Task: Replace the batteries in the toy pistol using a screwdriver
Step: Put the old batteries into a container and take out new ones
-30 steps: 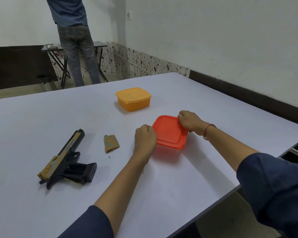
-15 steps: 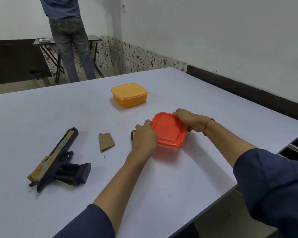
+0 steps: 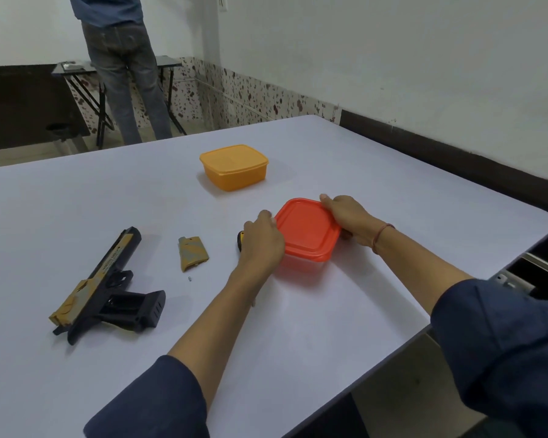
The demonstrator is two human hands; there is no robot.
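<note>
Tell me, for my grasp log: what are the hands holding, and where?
Both hold the red container by its lid rim: left hand at the left edge, right hand at the right edge.

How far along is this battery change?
Done: the cover is off the toy pistol, its screw lying beside it. In hand: left hand and right hand grip the closed red box. Still to do: fit batteries, none in sight, then refit the cover.

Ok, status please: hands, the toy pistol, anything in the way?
Left hand, right hand grip red lidded box, lid on. Toy pistol lies apart, grip open; battery cover, screw beside. Nothing blocks.
</note>
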